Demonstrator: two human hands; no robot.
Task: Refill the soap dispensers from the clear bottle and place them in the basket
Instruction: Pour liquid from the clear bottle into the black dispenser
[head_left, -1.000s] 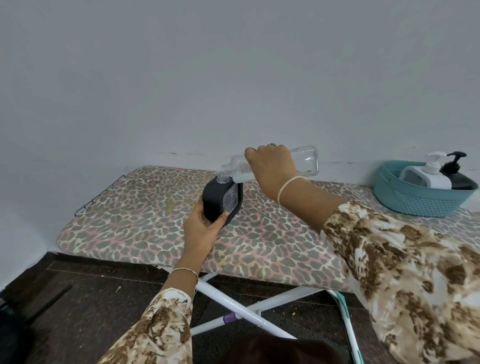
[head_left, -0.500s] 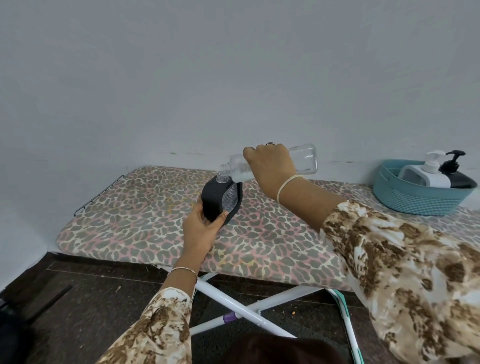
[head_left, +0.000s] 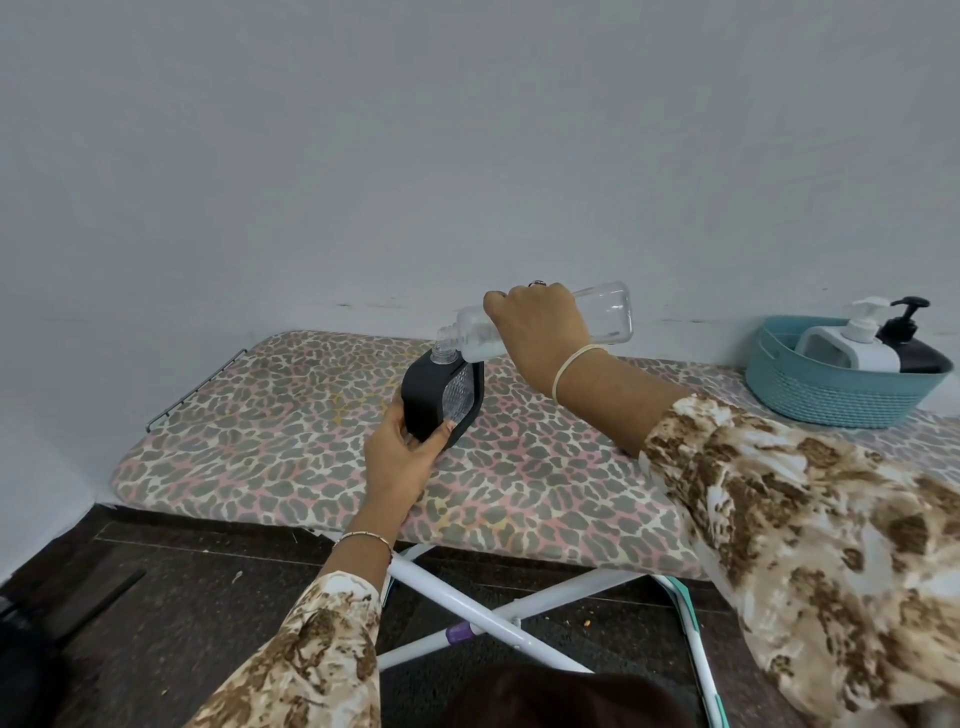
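Right hand (head_left: 540, 327): fingers curled over the middle of the clear bottle (head_left: 608, 312), holding it close to horizontal with the neck dipped, so the contents run toward the opening.
Left hand (head_left: 400, 457): grips the lower body of the black dispenser (head_left: 426, 400), thumb on the near face, bracing it against the push of the bottle neck.
Clear bottle: its neck meets the open mouth of the black dispenser, just below and to the left of the right hand. The raised base end looks empty, and whatever liquid remains sits near the neck.
Black dispenser: between the two hands, leaning slightly. No pump is fitted, which leaves the mouth free for filling. Whether its base rests on the ironing board (head_left: 260, 415) or sits just above it cannot be told.
Basket (head_left: 831, 395): well to the right of the right hand, on the board's far end. It holds a white dispenser (head_left: 857, 348) and a black pump dispenser (head_left: 919, 353), both with pumps on — judged finished.
Step in hand: pouring — judged to be the last refill.
Still to do: fit a pump, then carry the dispenser to the basket.
Risk: narrow mouths, so a slip would spill onto the cover.
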